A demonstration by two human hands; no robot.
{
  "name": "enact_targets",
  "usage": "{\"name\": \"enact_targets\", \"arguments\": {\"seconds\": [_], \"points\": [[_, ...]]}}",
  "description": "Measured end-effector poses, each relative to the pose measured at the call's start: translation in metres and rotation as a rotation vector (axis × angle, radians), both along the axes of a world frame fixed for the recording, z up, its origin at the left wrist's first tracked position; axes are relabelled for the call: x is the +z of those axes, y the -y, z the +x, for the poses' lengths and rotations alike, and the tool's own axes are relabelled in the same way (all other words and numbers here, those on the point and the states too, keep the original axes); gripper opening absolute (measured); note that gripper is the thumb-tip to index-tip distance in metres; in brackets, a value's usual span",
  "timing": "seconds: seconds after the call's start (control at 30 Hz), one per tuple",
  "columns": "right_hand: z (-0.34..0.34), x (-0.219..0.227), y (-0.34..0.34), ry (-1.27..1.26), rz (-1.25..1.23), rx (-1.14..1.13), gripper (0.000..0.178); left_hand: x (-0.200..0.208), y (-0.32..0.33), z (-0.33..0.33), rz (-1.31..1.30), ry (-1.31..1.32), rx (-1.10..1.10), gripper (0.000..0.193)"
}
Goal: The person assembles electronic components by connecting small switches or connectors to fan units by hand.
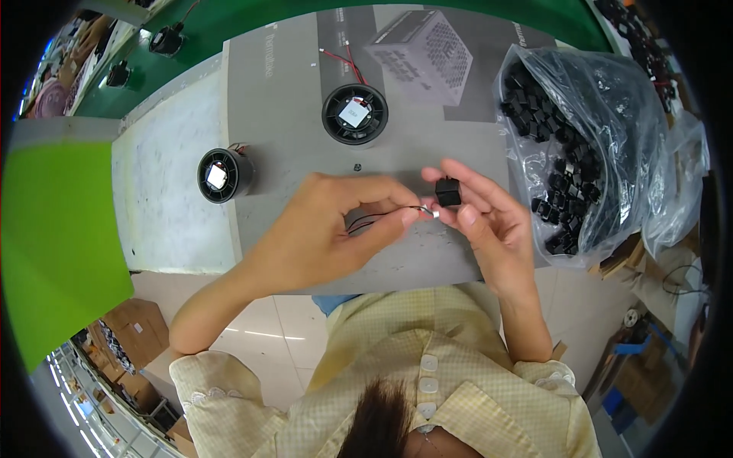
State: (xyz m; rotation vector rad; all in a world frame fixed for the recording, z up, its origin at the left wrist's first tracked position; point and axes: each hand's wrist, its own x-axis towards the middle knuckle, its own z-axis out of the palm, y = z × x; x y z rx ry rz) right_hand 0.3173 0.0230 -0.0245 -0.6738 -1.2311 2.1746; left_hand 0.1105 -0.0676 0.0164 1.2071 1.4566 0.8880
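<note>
Between the thumb and fingers of my left hand [321,225] is a thin dark wire lead [368,220], pinched close to its tip. A small white connector [436,214] at the lead's tip points toward my right hand [498,233]. That hand grips a small black cube-shaped part [448,192] in its fingertips, just above the connector. Whether the connector touches the cube, I cannot tell. Beyond my hands stands a round black fan-like unit [355,114] with red wires trailing behind it. A similar black unit [224,175] rests further left.
A clear plastic bag [611,99] full of small black parts [565,191] lies open on the right. One tiny black piece [357,166] lies on the grey work surface [290,99]. A white panel [168,168] adjoins it at left. More black units [166,40] sit on the green surface behind.
</note>
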Motion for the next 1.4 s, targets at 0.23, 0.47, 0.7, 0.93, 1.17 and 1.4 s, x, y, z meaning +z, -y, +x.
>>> {"name": "enact_targets", "arguments": {"seconds": [0.23, 0.47, 0.7, 0.93, 1.17, 1.4], "points": [[-0.001, 0.005, 0.000, 0.080, 0.016, 0.022, 0.038, -0.002, 0.003, 0.001, 0.101, 0.040, 0.074, 0.012], [-0.003, -0.001, 0.002, 0.018, 0.210, 0.019, 0.039, -0.003, 0.006, 0.008, 0.215, -0.059, 0.136, 0.009], [-0.006, 0.001, 0.001, 0.069, 0.161, 0.056, 0.032, -0.005, 0.009, 0.010, 0.461, -0.430, 0.141, 0.014], [-0.010, 0.012, 0.006, 0.175, 0.190, 0.030, 0.030, -0.011, 0.013, 0.015, 0.639, -0.690, 0.160, 0.022], [-0.009, 0.004, 0.009, 0.180, 0.347, -0.008, 0.035, -0.003, 0.013, 0.015, 0.543, -0.663, 0.146, 0.011], [-0.013, 0.006, 0.002, 0.203, 0.808, -0.053, 0.036, 0.004, 0.008, 0.004, 0.257, -0.253, 0.031, 0.004]]}}
